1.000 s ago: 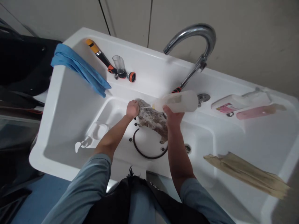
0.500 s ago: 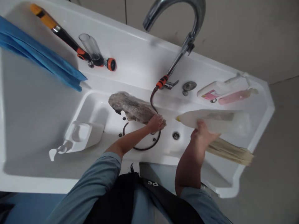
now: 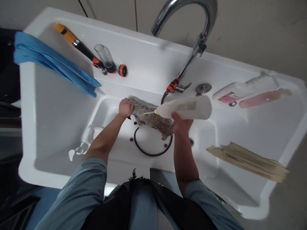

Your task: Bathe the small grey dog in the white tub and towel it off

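A wet grey-brown furry animal (image 3: 153,118) lies lengthwise in the white sink (image 3: 153,163); its kind and head cannot be made out. My left hand (image 3: 126,108) is closed over its left end, with the fingertips partly hidden. My right hand (image 3: 181,124) grips a translucent white squeeze bottle (image 3: 185,108) from below. The bottle is held nearly level above the animal's right part, its yellow-ringed tip pointing left. From that tip a thin white line, nozzle or liquid, reaches over the fur. A dark hose (image 3: 153,155) curls on the sink floor beneath.
A chrome faucet (image 3: 206,32) arches over the back rim. A blue cloth (image 3: 57,67) hangs over the left wall, near a black-orange spray handle (image 3: 83,51). Pink-labelled bottle (image 3: 230,95), pink bottle (image 3: 261,98) and beige cloth (image 3: 249,161) are on the right. A white pump bottle (image 3: 92,134) lies left.
My left hand has moved from the animal's right end to its left end. My right hand has carried the squeeze bottle leftward, from the sink's right side to over the animal.
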Available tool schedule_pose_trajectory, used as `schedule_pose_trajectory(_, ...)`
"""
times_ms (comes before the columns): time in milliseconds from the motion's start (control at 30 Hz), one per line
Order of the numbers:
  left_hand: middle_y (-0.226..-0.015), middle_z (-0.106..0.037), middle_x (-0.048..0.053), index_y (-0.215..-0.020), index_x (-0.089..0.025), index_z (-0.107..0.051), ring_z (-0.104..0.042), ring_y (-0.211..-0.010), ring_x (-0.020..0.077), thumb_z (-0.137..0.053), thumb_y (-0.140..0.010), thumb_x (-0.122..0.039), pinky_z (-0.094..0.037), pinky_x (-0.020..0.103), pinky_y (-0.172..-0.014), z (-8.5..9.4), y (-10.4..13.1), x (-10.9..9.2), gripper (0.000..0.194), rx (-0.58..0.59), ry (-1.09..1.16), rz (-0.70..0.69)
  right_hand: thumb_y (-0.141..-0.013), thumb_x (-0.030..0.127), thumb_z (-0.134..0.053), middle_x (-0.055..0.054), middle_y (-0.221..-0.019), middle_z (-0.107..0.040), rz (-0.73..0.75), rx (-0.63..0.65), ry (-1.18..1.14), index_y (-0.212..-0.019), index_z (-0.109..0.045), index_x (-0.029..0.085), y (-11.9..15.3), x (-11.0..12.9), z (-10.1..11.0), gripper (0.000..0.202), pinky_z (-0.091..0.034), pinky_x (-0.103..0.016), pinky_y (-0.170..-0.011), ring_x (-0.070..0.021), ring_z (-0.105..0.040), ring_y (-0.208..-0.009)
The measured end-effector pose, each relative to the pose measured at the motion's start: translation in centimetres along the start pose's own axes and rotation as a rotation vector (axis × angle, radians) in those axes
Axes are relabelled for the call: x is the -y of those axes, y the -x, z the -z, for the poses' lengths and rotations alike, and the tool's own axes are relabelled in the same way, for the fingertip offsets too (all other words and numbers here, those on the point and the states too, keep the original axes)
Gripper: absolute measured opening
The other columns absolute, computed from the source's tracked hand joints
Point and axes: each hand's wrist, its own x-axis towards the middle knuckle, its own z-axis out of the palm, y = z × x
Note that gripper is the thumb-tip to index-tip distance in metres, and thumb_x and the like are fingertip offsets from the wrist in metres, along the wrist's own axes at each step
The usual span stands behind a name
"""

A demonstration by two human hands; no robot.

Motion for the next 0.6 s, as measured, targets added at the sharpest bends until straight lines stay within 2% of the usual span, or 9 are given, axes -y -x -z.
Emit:
schedule_pose_trajectory(67, -0.145, -0.075, 0.023, -0.131, -0.012, -0.079, -0.064, -0.146, 0.0376, -0.047, -0.103, -0.031, -0.043, 0.058, -0.13, 0.0, 0.3, -0.7, 0.047, 0.006, 0.008, -0.06, -0.065, 0.048, -0.098, -0.012, -0.115, -0.08, -0.003, 0.005, -0.03, -0.125, -0.073, 0.018, 0.3, -1.1, -2.0, 0.072, -0.07, -0.048, -0.101, -0.0303, -0.078, -0.12)
schedule_pose_trajectory(133, -0.149, -0.074, 0.02, -0.136, -0.013, -0.078, -0.062, -0.15, 0.0369, -0.048, -0.103, -0.031, -0.038, 0.059, -0.134, -0.3, 0.6, -1.4, 0.048, 0.0, 0.006, -0.083, -0.064, 0.047, -0.098, -0.011, -0.115, -0.08, 0.02, -0.043, -0.025, -0.124, -0.073, 0.019, 0.2, -1.5, -1.2, 0.071, -0.07, -0.051, -0.102, -0.0309, -0.078, -0.12)
schedule_pose_trajectory(200, -0.152, -0.073, 0.02, -0.139, -0.013, -0.078, -0.06, -0.153, 0.0367, -0.049, -0.104, -0.031, -0.035, 0.058, -0.137, -1.0, 1.0, -2.3, 0.048, 0.014, 0.011, -0.077, -0.064, 0.044, -0.098, -0.01, -0.113, -0.081, 0.071, -0.127, 0.027, -0.12, -0.073, 0.019, 0.0, -1.0, 2.1, 0.066, -0.07, -0.053, -0.104, -0.0313, -0.079, -0.119)
schedule_pose_trajectory(300, -0.149, -0.075, 0.021, -0.137, -0.014, -0.079, -0.062, -0.151, 0.0368, -0.054, -0.105, -0.034, -0.039, 0.055, -0.135, -3.0, 1.6, -4.8, 0.046, 0.079, 0.058, -0.12, -0.075, 0.038, -0.091, -0.006, -0.105, -0.081, 0.213, -0.289, 0.278, -0.11, -0.074, 0.019, 0.0, 1.1, 9.4, 0.043, -0.069, -0.055, -0.109, -0.0297, -0.081, -0.115)
schedule_pose_trajectory(367, -0.148, -0.076, 0.021, -0.137, -0.014, -0.08, -0.066, -0.147, 0.0365, -0.057, -0.104, -0.035, -0.044, 0.055, -0.132, -4.9, 2.3, -7.6, 0.045, 0.139, 0.115, -0.212, -0.084, 0.034, -0.084, -0.004, -0.098, -0.079, 0.306, -0.335, 0.497, -0.099, -0.074, 0.021, 0.5, 3.2, 14.1, 0.022, -0.07, -0.051, -0.109, -0.0264, -0.081, -0.114)
schedule_pose_trajectory(433, -0.149, -0.076, 0.02, -0.138, -0.014, -0.08, -0.067, -0.146, 0.0358, -0.056, -0.104, -0.035, -0.046, 0.055, -0.131, -6.8, 3.3, -11.1, 0.046, 0.184, 0.167, -0.31, -0.092, 0.033, -0.075, -0.003, -0.097, -0.078, 0.37, -0.356, 0.629, -0.096, -0.074, 0.022, 1.1, 5.3, 17.8, 0.011, -0.071, -0.046, -0.106, -0.0221, -0.079, -0.115)
schedule_pose_trajectory(467, -0.15, -0.075, 0.02, -0.138, -0.014, -0.08, -0.067, -0.146, 0.0354, -0.055, -0.104, -0.033, -0.045, 0.055, -0.131, -7.7, 3.8, -12.9, 0.046, 0.198, 0.186, -0.343, -0.095, 0.034, -0.072, -0.003, -0.101, -0.078, 0.398, -0.378, 0.637, -0.099, -0.074, 0.023, 1.5, 6.2, 19.2, 0.012, -0.077, -0.043, -0.091, -0.0214, -0.078, -0.118)
schedule_pose_trajectory(500, -0.151, -0.075, 0.02, -0.139, -0.014, -0.08, -0.067, -0.147, 0.035, -0.053, -0.105, -0.032, -0.045, 0.055, -0.132, -8.5, 4.4, -14.6, 0.047, 0.213, 0.2, -0.369, -0.096, 0.036, -0.069, -0.004, -0.108, -0.078, 0.43, -0.415, 0.614, -0.104, -0.075, 0.024, 1.8, 6.9, 20.2, 0.015, -0.072, -0.045, -0.105, -0.0218, -0.077, -0.122)
schedule_pose_trajectory(600, -0.153, -0.074, 0.02, -0.142, -0.013, -0.078, -0.066, -0.149, 0.0332, -0.048, -0.106, -0.027, -0.043, 0.053, -0.135, -9.8, 5.6, -17.9, 0.049, 0.266, 0.211, -0.421, -0.092, 0.044, -0.07, -0.007, -0.128, -0.075, 0.464, -0.508, 0.512, -0.123, -0.075, 0.031, 2.3, 7.7, 21.4, 0.034, -0.072, -0.05, -0.106, -0.028, -0.074, -0.134)
